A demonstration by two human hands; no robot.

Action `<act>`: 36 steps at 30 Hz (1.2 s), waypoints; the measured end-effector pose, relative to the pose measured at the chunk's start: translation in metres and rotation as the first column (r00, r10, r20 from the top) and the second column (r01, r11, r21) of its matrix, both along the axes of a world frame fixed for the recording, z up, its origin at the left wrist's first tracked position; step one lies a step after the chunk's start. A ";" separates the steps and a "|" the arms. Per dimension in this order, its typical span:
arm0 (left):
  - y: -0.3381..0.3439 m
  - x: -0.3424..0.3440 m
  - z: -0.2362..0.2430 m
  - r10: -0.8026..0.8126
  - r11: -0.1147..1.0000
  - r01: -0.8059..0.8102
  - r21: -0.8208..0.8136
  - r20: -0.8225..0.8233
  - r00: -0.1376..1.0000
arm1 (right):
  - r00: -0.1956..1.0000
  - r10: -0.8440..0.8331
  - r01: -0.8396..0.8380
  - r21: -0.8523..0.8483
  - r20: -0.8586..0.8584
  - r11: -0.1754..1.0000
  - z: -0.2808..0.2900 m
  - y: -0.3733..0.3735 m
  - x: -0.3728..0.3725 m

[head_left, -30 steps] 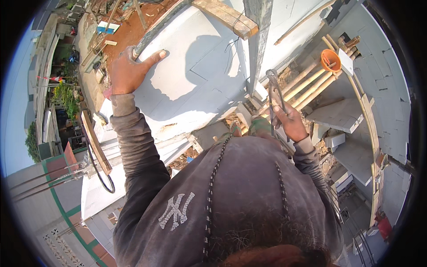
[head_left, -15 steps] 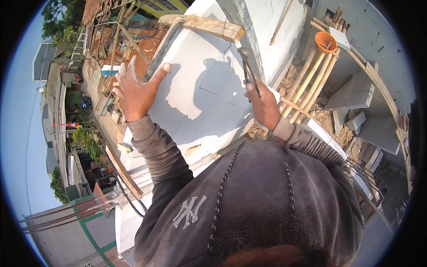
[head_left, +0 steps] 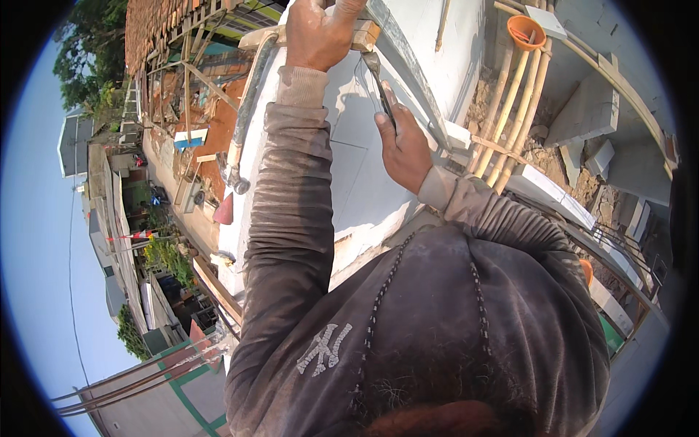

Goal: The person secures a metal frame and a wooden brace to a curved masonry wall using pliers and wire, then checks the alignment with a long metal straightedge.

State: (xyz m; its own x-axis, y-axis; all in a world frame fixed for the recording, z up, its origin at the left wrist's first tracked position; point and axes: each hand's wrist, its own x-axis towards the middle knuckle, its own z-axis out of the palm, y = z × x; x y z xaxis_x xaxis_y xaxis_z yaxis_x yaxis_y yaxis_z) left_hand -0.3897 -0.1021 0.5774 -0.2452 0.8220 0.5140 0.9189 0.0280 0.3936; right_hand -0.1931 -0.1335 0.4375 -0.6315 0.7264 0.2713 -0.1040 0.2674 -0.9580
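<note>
My right hand (head_left: 404,149) is closed round the handles of dark metal pincers (head_left: 380,84). Their head points up at the right end of a short wooden board (head_left: 364,35), where thin wire (head_left: 358,73) hangs. Whether the jaws grip anything is too small to tell. My left hand (head_left: 320,40) is raised in front of that board, and its fingertips run off the top of the picture. The board lies across between a grey metal bar (head_left: 251,109) on the left and a grey, mortar-stained beam (head_left: 408,65) on the right. Behind them stands a white block wall (head_left: 349,175).
At the right, several bamboo poles (head_left: 520,109) carry an orange bucket (head_left: 526,33). Rubble (head_left: 542,156) and pale blocks (head_left: 582,124) lie beyond. A lane (head_left: 164,164) and low buildings spread far below on the left. A plank (head_left: 217,290) juts out at lower left.
My left hand has gone up and right, from beside the metal bar to the wooden board. My right hand, still on the pincers, has shifted slightly left. The view has tilted a little.
</note>
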 end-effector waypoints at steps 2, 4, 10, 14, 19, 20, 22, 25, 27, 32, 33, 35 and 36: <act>0.006 0.009 0.001 0.017 0.998 -0.020 0.063 0.057 0.998 | 1.000 -0.030 0.030 0.000 -0.006 1.000 -0.003 0.000 -0.005; 0.007 0.009 -0.001 0.040 0.991 -0.054 0.125 0.115 0.993 | 0.999 -0.050 0.050 0.000 -0.014 0.999 0.000 -0.002 -0.008; 0.006 -0.017 -0.007 -0.031 0.965 0.212 0.154 -0.738 0.674 | 0.995 -0.085 0.089 0.075 -0.053 0.993 -0.005 -0.007 -0.015; 0.007 -0.015 -0.005 -0.045 0.972 0.194 0.133 -0.706 0.707 | 0.992 -0.123 0.124 0.087 -0.014 0.988 -0.006 -0.004 -0.018; 0.011 -0.009 0.001 -0.127 0.964 0.240 0.117 -0.590 0.798 | 0.984 -0.177 0.175 0.197 -0.009 0.965 -0.008 -0.001 -0.021; 0.011 -0.010 0.001 -0.108 0.960 0.249 0.129 -0.650 0.752 | 0.983 -0.185 0.184 0.222 -0.020 0.957 -0.006 -0.001 -0.021; 0.011 -0.010 0.000 -0.089 0.955 0.261 0.139 -0.706 0.702 | 0.980 -0.194 0.196 0.246 -0.032 0.949 -0.005 -0.002 -0.022; 0.011 -0.012 -0.003 -0.105 0.978 0.193 0.074 -0.623 0.775 | 0.989 -0.148 0.143 0.124 0.032 0.982 -0.006 -0.009 -0.026; 0.011 -0.017 -0.007 -0.053 0.974 0.195 0.113 -0.727 0.684 | 0.988 -0.118 0.115 -0.040 -0.100 0.993 -0.009 -0.018 -0.032; 0.009 -0.019 -0.004 -0.101 0.980 0.189 0.064 -0.658 0.746 | 0.957 0.102 -0.240 -0.547 -0.271 0.802 0.011 -0.031 -0.031; 0.008 -0.020 -0.003 -0.113 0.975 0.212 0.069 -0.665 0.738 | 0.922 0.158 -0.361 -0.641 -0.352 0.677 0.013 -0.033 -0.030; 0.005 -0.023 -0.005 -0.100 0.979 0.194 0.064 -0.675 0.731 | 0.878 0.232 -0.467 -0.649 -0.418 0.601 0.026 -0.029 -0.019; 0.003 -0.024 -0.005 -0.089 0.982 0.178 0.061 -0.685 0.724 | 0.825 0.295 -0.562 -0.646 -0.482 0.516 0.030 -0.027 -0.015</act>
State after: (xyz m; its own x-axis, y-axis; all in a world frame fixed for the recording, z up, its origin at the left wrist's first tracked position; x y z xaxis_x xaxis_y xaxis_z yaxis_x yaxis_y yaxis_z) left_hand -0.4142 -0.0989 0.5726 0.3117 0.7440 0.5910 0.9323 -0.1195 -0.3414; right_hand -0.2080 -0.1602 0.4671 -0.9134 0.4070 -0.0038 -0.2924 -0.6628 -0.6894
